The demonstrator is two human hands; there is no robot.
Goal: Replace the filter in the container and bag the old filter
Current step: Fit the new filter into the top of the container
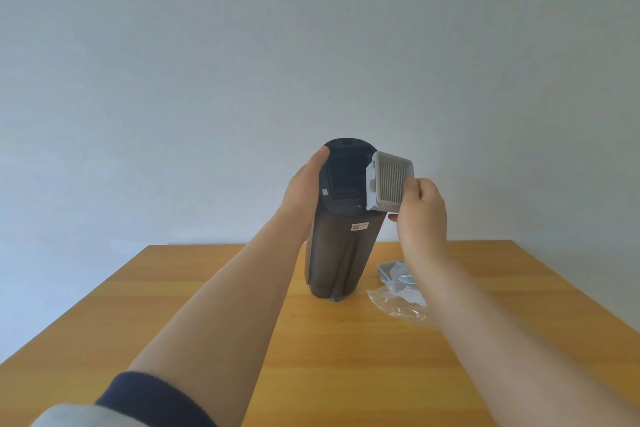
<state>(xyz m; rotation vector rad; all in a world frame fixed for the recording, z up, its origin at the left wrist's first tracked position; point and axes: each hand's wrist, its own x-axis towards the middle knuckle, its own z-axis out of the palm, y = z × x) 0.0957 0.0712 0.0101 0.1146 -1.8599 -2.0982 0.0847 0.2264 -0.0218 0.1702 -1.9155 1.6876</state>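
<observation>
Gripping tall dark grey plastic container (346, 253) near its top with curled left hand (304, 194); pinching white square pleated filter (393, 182) in right hand (422, 215), just right of container's opening.

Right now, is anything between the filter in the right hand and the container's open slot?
Nothing visible. The filter, pinched by the right hand, is at the right edge of the slot in the container. The slot looks dark and empty. The left hand grips the container's left side, thumb on the rim, outside the slot.
</observation>
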